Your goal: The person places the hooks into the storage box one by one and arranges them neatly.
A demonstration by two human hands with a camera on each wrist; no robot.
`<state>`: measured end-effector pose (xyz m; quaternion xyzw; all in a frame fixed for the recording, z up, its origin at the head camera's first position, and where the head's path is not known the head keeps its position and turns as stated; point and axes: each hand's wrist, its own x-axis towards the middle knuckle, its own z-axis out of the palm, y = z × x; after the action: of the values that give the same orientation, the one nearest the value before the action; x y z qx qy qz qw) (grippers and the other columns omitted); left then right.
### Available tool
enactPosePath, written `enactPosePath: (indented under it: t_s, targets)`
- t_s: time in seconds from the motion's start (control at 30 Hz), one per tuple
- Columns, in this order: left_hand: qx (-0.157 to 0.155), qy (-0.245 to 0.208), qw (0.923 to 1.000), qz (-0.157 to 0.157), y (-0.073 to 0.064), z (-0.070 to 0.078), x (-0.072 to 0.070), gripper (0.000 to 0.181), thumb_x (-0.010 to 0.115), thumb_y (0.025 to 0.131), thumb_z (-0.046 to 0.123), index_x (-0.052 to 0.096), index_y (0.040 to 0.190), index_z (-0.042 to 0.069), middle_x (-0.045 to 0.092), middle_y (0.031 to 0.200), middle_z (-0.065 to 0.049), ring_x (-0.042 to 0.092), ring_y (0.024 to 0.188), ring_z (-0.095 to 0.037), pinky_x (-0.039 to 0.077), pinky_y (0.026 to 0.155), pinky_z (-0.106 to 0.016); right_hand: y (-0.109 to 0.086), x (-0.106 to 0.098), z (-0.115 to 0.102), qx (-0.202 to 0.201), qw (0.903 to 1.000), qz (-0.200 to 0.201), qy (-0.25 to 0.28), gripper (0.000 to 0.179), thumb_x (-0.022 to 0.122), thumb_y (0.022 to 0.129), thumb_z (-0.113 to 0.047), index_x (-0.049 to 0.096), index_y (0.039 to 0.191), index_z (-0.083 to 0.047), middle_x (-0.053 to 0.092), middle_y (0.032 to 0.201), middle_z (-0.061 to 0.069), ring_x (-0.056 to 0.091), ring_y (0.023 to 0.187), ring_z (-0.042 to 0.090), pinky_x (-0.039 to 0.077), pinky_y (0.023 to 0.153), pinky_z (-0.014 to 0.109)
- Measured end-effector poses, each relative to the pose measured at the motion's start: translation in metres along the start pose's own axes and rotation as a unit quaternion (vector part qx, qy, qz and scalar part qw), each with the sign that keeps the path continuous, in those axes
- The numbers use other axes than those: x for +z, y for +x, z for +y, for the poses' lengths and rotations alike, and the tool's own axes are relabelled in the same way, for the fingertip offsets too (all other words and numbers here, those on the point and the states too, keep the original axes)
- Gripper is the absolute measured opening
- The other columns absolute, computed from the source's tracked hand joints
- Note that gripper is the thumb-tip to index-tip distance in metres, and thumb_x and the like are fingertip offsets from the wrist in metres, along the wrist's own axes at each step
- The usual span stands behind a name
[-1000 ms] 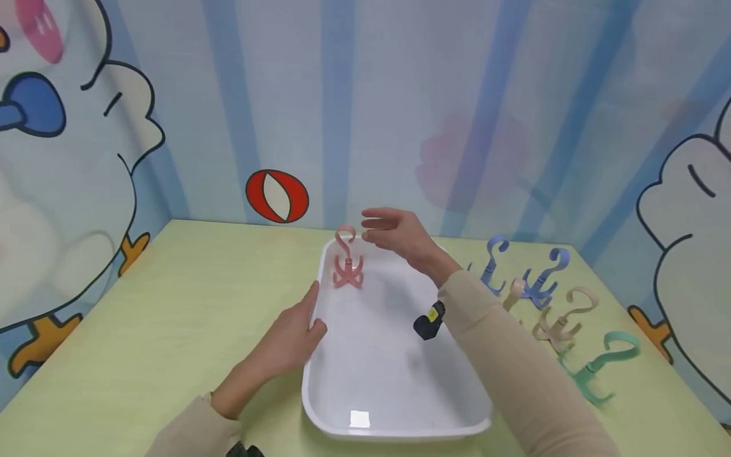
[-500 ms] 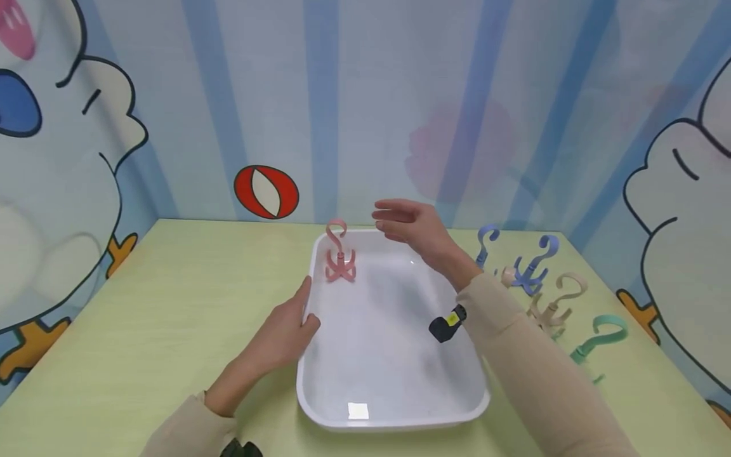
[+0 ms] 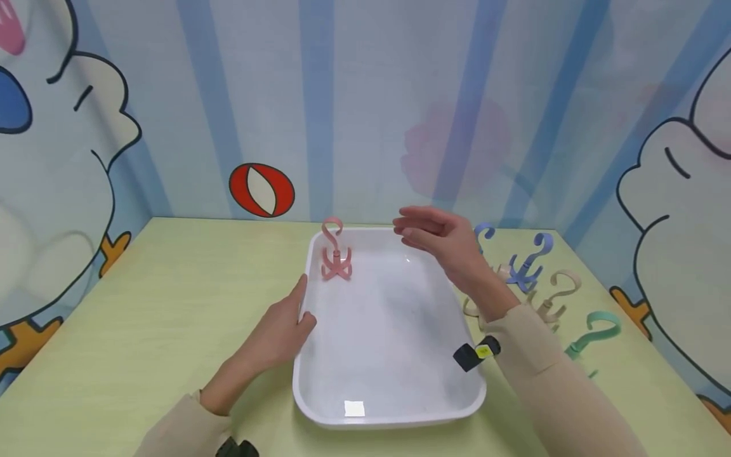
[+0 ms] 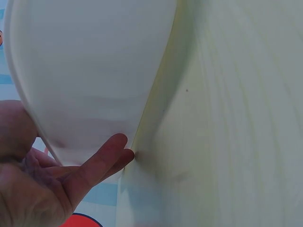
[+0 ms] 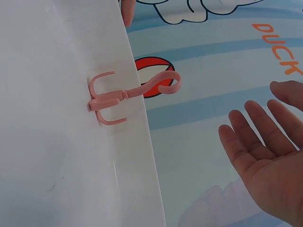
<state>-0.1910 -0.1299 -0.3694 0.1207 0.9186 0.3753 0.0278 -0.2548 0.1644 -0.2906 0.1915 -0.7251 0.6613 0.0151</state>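
pink four-pronged plastic-looking hook (image 3: 336, 259) stands between a gripping left hand (image 3: 282, 333) and an empty right hand (image 3: 448, 244)

the hook is smooth and evenly coloured, with a flat, ribbon-like neck that curls into a question mark above slim prongs bent upward. it stands upright in a glossy, white, shallow rectangular tray (image 3: 388, 362) with rounded corners and a smooth, raised rim. the hook sits just beyond the left hand's fingertips and to the left of the right hand, touching neither.

the left hand pinches the tray's near-side wall, thumb over the rim and fingers nearly straight along the outside. the right hand hovers over the tray's far right edge, palm turned inward, fingers loosely extended and thumb apart, holding nothing.

to the right of the right hand and its forearm, similar lavender-blue curled hooks (image 3: 522, 277), beige curled hooks (image 3: 547, 308) and a green curled hook (image 3: 581, 343) rest on a pale yellow-green table surface (image 3: 188, 304) with faint streaks.
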Motion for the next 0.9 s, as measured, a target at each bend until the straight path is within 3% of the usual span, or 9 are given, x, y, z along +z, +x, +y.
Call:
enactPosePath:
  t_s: [0.33,0.63,0.9]
  targets:
    - [-0.006,-0.005,1.0000,-0.003,-0.001,0.000,0.001,0.074,0.048,0.104,0.014,0.014,0.167,-0.005,0.038,0.166,-0.028,0.067,0.114,-0.033,0.057,0.068,-0.029,-0.035,-0.014,-0.001,-0.015,0.9997,0.012,-0.018,0.035,0.070,0.099,-0.004,0.070,0.134,-0.008,0.078,0.121,-0.002,0.075,0.112,0.012,0.058,0.100,0.033]
    - [0.013,-0.012,0.9998,-0.003,0.001,-0.004,0.000,0.073,0.045,0.104,0.013,0.013,0.166,-0.007,0.040,0.163,-0.031,0.069,0.108,-0.032,0.058,0.067,-0.030,-0.063,-0.027,-0.004,-0.045,0.9987,0.019,0.017,0.032,0.067,0.101,-0.001,0.073,0.131,-0.009,0.080,0.118,-0.002,0.075,0.113,0.015,0.058,0.101,0.035]
    - [0.013,-0.023,0.9996,-0.005,-0.001,-0.002,-0.001,0.074,0.046,0.104,0.012,0.013,0.167,-0.006,0.039,0.164,-0.031,0.069,0.104,-0.032,0.056,0.063,-0.029,-0.089,-0.041,-0.006,-0.035,0.9982,0.041,-0.028,0.033,0.067,0.101,-0.003,0.070,0.134,-0.005,0.080,0.118,-0.006,0.077,0.109,0.013,0.059,0.097,0.028]
